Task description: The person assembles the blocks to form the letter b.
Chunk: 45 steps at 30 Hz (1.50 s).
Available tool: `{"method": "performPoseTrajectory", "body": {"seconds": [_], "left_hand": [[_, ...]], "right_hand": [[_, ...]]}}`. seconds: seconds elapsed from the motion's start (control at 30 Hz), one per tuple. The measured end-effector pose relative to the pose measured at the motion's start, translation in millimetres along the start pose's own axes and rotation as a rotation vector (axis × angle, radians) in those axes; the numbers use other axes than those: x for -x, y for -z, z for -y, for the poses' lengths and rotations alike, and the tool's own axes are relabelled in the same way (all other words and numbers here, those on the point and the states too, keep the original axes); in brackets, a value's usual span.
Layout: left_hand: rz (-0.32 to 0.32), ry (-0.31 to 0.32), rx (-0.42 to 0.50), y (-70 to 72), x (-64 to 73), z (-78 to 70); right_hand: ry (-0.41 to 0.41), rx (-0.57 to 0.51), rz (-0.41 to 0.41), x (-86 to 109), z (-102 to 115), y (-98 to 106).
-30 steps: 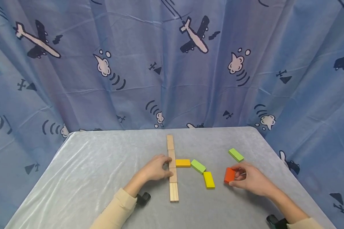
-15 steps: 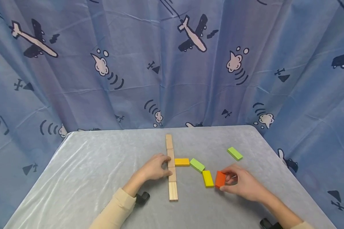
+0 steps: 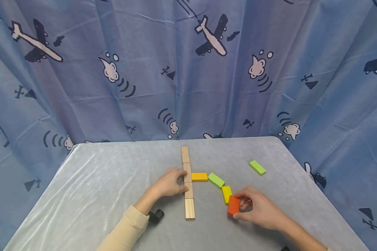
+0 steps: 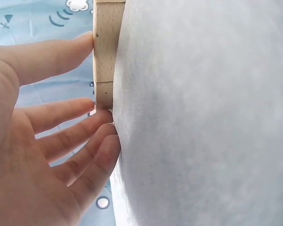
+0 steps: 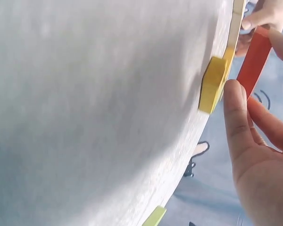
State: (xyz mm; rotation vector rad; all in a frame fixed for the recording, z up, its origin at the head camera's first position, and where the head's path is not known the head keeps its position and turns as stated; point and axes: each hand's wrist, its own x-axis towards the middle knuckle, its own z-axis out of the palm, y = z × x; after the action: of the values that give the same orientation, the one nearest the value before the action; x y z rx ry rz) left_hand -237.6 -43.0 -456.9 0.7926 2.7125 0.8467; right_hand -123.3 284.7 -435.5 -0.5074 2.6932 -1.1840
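My right hand (image 3: 258,210) pinches a red block (image 3: 233,205) between thumb and fingers, close by the near end of a yellow block (image 3: 226,194). In the right wrist view the red block (image 5: 255,62) is tilted and stands off the cloth. My left hand (image 3: 170,183) touches the left side of a row of plain wooden blocks (image 3: 188,190) with thumb and fingertips. Its fingers are extended in the left wrist view, the thumb tip against a wooden block (image 4: 107,44). From that row an orange-yellow block (image 3: 199,177), a green block (image 3: 216,180) and the yellow block curve toward me.
Another green block (image 3: 257,167) lies apart at the right on the pale cloth-covered table (image 3: 113,174). A blue curtain (image 3: 144,69) printed with planes hangs behind the table's far edge.
My right hand has carried the red block left and toward me, from right of the yellow block to its near end. My left hand has stayed at the wooden row.
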Motion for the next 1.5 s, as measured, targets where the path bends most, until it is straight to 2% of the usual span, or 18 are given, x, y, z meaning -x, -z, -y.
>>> {"method": "performPoseTrajectory", "body": {"seconds": [0.27, 0.5, 0.83, 1.07, 1.37, 1.5], "left_hand": [[-0.001, -0.001, 0.007, 1.9, -0.8, -0.3], [-0.005, -0.006, -0.006, 2.4, -1.4, -0.4], [-0.003, -0.003, 0.002, 1.7, -0.4, -1.7], [-0.004, -0.011, -0.003, 1.2, -0.3, -2.0], [-0.005, -0.012, 0.001, 1.6, 0.0, -1.9], [-0.004, -0.01, 0.0, 1.4, 0.3, -1.1]], "right_hand": [[0.041, 0.02, 0.021, 3.1, 4, -12], [-0.012, 0.038, 0.077, 3.3, 6, -19], [-0.041, 0.114, 0.107, 4.0, 10, -23], [-0.045, 0.161, 0.069, 4.2, 11, -26], [-0.11, 0.224, 0.013, 0.1, 20, -31], [-0.165, 0.231, 0.008, -3.7, 22, -32]]}}
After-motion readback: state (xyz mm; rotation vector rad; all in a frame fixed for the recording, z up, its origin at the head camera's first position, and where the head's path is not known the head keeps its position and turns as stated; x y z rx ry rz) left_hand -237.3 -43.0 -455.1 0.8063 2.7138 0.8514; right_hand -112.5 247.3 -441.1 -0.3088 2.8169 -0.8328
